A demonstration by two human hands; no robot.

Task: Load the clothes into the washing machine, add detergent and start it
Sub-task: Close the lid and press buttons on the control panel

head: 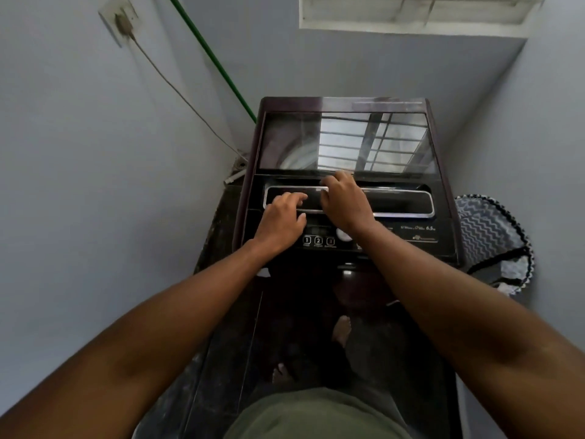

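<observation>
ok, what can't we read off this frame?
- Head view: drum contents, hidden by window glare on the washing machine lid.
- Button labels: too small, blurred.
- Dial: partly covered by the right hand.
- Left hand: its fingers hide what they touch.
- Laundry basket: contents unclear.

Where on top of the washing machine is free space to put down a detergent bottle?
The closed glass lid, behind both hands, is bare. The chrome-framed recess is free to the right of the right hand. The left hand covers its left end, and the button panel beneath the wrists is crowded.
</observation>
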